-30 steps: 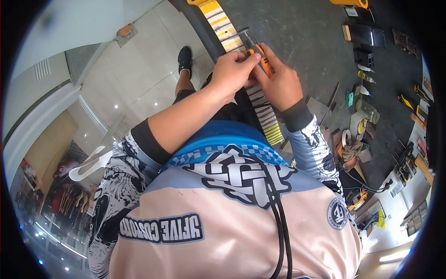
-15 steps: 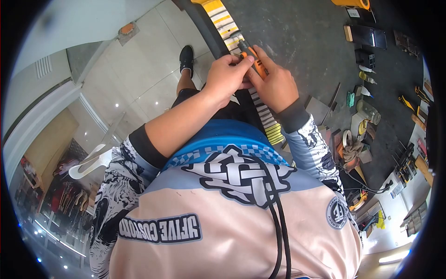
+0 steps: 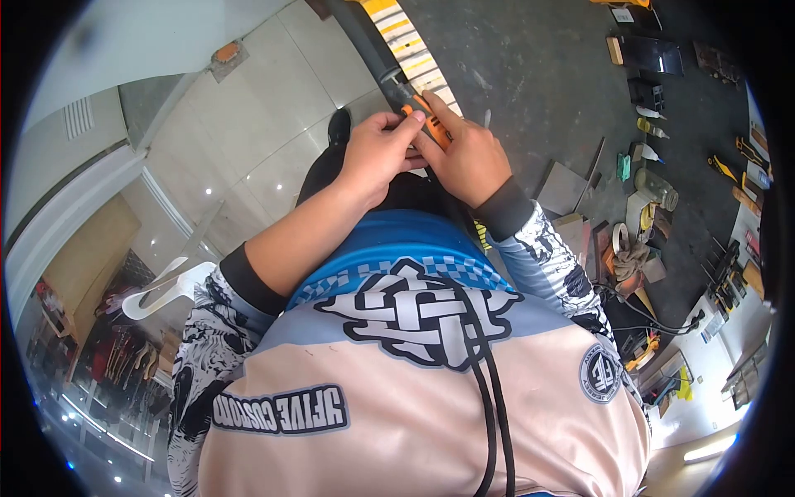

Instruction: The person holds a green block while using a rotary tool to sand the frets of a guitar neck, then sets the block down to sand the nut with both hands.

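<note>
A guitar neck [image 3: 406,45] with metal frets runs down from the top of the view, with white and yellow tape strips between its frets. At its left edge, my right hand [image 3: 470,163] is wrapped around an orange-and-black hand tool [image 3: 436,124], index finger stretched along it. The tool's grey metal head points up and left, over the dark edge beside the neck. My left hand [image 3: 377,153] is closed at the tool's left side, thumb and fingers pressed against it. Both hands hide the lower part of the tool and much of the neck.
On the dark workbench [image 3: 530,74] to the right are glue bottles [image 3: 652,128], a glass jar [image 3: 657,189], a tape roll [image 3: 620,238], a crumpled cloth [image 3: 632,263] and several hand tools. A white hanger [image 3: 170,290] hangs at left, above a tiled floor [image 3: 257,108].
Both hands have moved left and toward my body with the tool. Its head has shifted from over the frets to beyond the neck's left edge. My foot has drawn back.
</note>
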The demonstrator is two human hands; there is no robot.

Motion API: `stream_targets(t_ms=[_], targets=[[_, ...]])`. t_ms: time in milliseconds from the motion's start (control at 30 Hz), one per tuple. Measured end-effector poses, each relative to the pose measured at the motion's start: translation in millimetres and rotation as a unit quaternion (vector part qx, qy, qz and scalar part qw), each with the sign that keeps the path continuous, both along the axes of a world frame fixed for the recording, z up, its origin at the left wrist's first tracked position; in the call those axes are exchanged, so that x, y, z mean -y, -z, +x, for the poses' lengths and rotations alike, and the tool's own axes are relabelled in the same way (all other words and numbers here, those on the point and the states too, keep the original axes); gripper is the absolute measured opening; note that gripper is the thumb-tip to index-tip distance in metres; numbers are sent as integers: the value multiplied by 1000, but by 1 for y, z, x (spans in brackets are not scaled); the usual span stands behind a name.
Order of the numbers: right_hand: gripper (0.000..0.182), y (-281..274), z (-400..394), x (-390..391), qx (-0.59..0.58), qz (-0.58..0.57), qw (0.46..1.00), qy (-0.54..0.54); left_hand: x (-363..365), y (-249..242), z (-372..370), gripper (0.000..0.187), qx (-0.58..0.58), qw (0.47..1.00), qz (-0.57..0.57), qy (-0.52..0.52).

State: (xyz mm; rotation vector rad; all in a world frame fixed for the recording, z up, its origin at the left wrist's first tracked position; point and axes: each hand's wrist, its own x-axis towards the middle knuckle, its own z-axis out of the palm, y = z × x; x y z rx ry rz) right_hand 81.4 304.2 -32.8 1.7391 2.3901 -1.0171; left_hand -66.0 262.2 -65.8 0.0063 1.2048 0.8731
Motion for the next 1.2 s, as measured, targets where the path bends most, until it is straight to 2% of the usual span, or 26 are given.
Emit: stream_targets(t_ms=[167,367,733,1200], targets=[[59,-6,-6,9,21,-4,999,26,1,1,-5,36,24,999,3,41],[58,-5,-4,12,28,3,998,53,0,8,-2,38,40,999,15,33],[59,2,3,0,28,-13,999,35,-4,14,7,39,26,1000,15,-1],[61,5,-7,-5,38,-39,997,45,-10,16,-3,39,24,1000,6,12]])
